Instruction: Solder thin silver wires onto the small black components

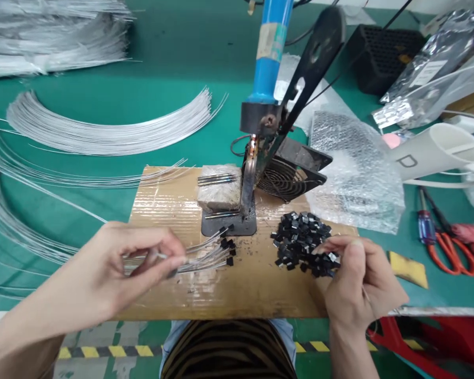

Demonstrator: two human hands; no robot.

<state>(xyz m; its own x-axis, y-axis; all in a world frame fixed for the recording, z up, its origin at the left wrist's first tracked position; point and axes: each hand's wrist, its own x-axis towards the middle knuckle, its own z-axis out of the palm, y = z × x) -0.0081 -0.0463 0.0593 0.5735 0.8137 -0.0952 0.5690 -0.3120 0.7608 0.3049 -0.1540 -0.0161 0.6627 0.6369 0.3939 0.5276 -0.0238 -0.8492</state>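
My left hand (114,268) is closed around a bundle of thin wires (199,255) whose ends carry small black parts, fanned out over a cardboard sheet (237,289). My right hand (353,279) pinches at the near edge of a pile of small black components (300,239) on the same sheet. Whether a component is between its fingers I cannot make out. A soldering iron with a blue handle (270,50) stands clamped upright behind the sheet, its tip above a metal base (229,223).
Curved bundles of silver wire (102,129) lie on the green table at left and back. Bubble wrap (355,168), a small black fan (290,171), foil bags (430,68), a white tube (434,150), red-handled scissors (454,252) and a yellow sponge (408,268) sit at right.
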